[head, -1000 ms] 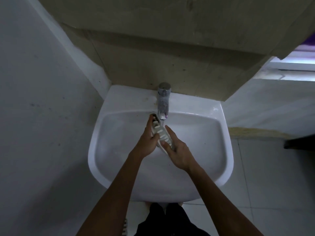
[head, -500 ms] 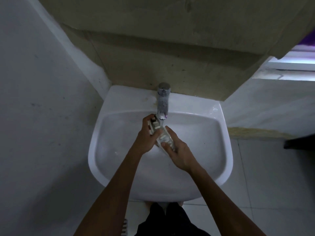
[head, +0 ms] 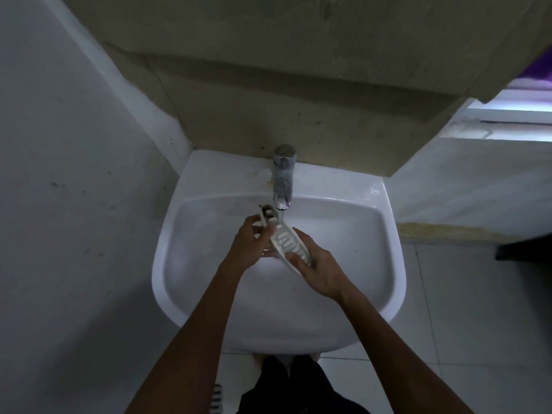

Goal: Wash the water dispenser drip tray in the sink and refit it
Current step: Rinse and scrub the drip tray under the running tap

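A white slotted drip tray [head: 283, 238] is held tilted over the bowl of the white sink [head: 388, 240], its far end just under the chrome tap [head: 283, 180]. My right hand [head: 316, 265] grips the tray's near end, thumb on top and fingers curled beneath. My left hand [head: 249, 245] is on the tray's left side, its fingers wrapped around the far part. Part of the tray's underside is hidden by both hands. Whether water is running I cannot tell.
A grey wall [head: 74, 189] stands close on the left of the sink. A beige tiled wall [head: 268, 109] rises behind the tap. White floor tiles [head: 463, 309] lie to the right, with a dark object [head: 522, 246] at the right edge.
The tray has shifted slightly under the tap. My left hand slid along the tray's far end and back, while my right hand kept its hold on the near end.
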### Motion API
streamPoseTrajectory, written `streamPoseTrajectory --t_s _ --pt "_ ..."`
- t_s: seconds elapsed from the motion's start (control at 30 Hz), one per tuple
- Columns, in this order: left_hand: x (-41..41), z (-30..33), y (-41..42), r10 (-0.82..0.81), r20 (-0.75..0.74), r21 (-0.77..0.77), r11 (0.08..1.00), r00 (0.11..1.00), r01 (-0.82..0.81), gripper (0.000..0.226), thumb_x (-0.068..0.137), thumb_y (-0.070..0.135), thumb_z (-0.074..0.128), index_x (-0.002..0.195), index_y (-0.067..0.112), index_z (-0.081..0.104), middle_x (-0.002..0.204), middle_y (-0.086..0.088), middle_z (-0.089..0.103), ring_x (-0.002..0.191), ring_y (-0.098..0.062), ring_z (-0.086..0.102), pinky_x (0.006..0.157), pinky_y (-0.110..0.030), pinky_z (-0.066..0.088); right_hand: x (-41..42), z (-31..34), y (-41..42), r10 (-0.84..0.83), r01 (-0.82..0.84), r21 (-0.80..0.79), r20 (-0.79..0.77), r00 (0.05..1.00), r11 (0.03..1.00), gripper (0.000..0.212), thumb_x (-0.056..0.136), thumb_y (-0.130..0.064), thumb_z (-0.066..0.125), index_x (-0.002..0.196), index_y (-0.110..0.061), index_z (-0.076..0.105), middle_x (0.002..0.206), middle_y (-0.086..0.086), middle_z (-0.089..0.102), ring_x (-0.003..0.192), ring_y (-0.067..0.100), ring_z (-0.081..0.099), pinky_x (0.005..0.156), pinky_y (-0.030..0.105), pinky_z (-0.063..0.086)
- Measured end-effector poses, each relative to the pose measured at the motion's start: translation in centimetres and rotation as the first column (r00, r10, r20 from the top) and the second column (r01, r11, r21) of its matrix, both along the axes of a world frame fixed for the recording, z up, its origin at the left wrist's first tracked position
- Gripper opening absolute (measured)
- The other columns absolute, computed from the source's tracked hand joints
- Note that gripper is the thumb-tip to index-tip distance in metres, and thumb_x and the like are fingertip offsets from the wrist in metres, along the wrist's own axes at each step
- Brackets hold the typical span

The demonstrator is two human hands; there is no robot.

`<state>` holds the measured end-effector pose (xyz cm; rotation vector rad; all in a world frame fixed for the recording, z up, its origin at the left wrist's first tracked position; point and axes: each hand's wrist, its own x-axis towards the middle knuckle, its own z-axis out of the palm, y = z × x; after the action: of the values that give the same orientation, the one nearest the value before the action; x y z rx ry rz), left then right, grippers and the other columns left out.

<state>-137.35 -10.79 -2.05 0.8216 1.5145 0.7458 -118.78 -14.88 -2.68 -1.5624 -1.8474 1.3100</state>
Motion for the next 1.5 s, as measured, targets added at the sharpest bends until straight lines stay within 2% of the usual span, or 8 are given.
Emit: streamPoseTrajectory --t_s 0.13,0.27,0.47,0.63,1.0,1.17,1.33,1.5 --pt "-0.1 -0.3 0.2 0.054 0.017 -0.087 0.995 0.998 -0.053 0.038 0.084 0.031 0.073 0.108 0.005 0.058 0.103 -0.018 0.069 0.079 -0.029 0.073 0.066 -0.046 0.061 0.6 -0.7 -0.4 -0.012 0.013 -0.026 0.056 0.998 1.0 0.054 0.097 -0.054 0.05 0.146 -0.033 0.04 0.135 -0.003 0.062 0.108 0.014 0.065 0.083 0.018 0.048" --pt "-0.1 -0.3 0.2 0.035 0.036 -0.119 0.992 0.999 -0.031 0.043 0.081 0.028 0.077 0.107 0.002 0.055 0.095 -0.018 0.069 0.074 -0.027 0.072 0.06 -0.036 0.06 1.1 -1.0 -0.5 -0.006 0.007 -0.013 0.074 0.997 1.0 0.052 0.098 -0.05 0.052 0.145 -0.031 0.043 0.135 -0.002 0.062 0.108 0.015 0.065 0.084 0.021 0.051" --pt "0.8 -0.6 0.1 0.006 -0.004 -0.1 0.995 1.0 -0.007 0.038 0.087 0.038 0.068 0.107 0.006 0.061 0.098 -0.018 0.071 0.076 -0.03 0.073 0.069 -0.049 0.061 1.3 -1.0 -0.7 -0.049 0.045 0.045 0.11 0.993 0.998 0.051 0.095 -0.056 0.052 0.141 -0.038 0.042 0.126 -0.007 0.066 0.102 0.015 0.067 0.083 0.03 0.056" --pt "1.6 0.0 0.6 0.055 0.031 -0.099 0.994 0.998 -0.052 0.039 0.091 0.036 0.063 0.111 0.002 0.064 0.099 -0.019 0.071 0.077 -0.031 0.073 0.065 -0.046 0.061 1.5 -1.1 -1.2 -0.1 0.097 0.037 0.097 0.99 0.995 0.053 0.096 -0.053 0.053 0.143 -0.031 0.043 0.125 -0.005 0.067 0.099 0.013 0.067 0.078 0.022 0.053" --pt "1.8 -0.2 0.6 -0.043 -0.127 -0.031 0.999 0.991 0.04 0.05 0.085 0.05 0.065 0.086 -0.001 0.066 0.078 -0.016 0.072 0.065 -0.028 0.073 0.061 -0.047 0.061 1.7 -1.6 -1.7 -0.112 0.117 -0.066 0.077 0.991 0.991 0.044 0.092 -0.045 0.058 0.129 -0.028 0.044 0.114 -0.001 0.069 0.082 0.016 0.067 0.061 0.019 0.044" --pt "1.2 -1.8 0.6 -0.143 -0.178 -0.048 0.989 0.974 0.136 0.061 0.08 0.068 0.046 0.088 0.012 0.07 0.083 -0.013 0.074 0.07 -0.028 0.074 0.072 -0.046 0.061 1.6 -1.6 -1.8 -0.068 0.072 -0.056 0.079 0.995 0.996 0.055 0.091 -0.057 0.045 0.137 -0.029 0.04 0.117 -0.002 0.068 0.087 0.017 0.067 0.065 0.02 0.045" --pt "1.4 -1.3 0.7 -0.117 -0.156 -0.118 0.988 0.981 0.099 0.043 0.087 0.051 0.044 0.081 0.015 0.067 0.085 -0.016 0.073 0.074 -0.032 0.073 0.074 -0.05 0.06 1.9 -2.3 -2.4 -0.079 0.081 -0.035 0.055 0.995 0.996 0.055 0.094 -0.063 0.039 0.144 -0.04 0.038 0.127 -0.005 0.066 0.104 0.017 0.067 0.087 0.035 0.054" --pt "1.5 -0.5 0.8 -0.095 -0.246 -0.115 0.991 0.965 0.068 0.05 0.093 0.054 0.049 0.074 0.01 0.066 0.074 -0.013 0.072 0.061 -0.026 0.072 0.062 -0.04 0.062 1.9 -2.2 -2.6 -0.06 0.061 -0.021 0.041 0.997 0.998 0.054 0.094 -0.062 0.04 0.142 -0.039 0.044 0.127 -0.009 0.065 0.105 0.011 0.066 0.084 0.023 0.052"
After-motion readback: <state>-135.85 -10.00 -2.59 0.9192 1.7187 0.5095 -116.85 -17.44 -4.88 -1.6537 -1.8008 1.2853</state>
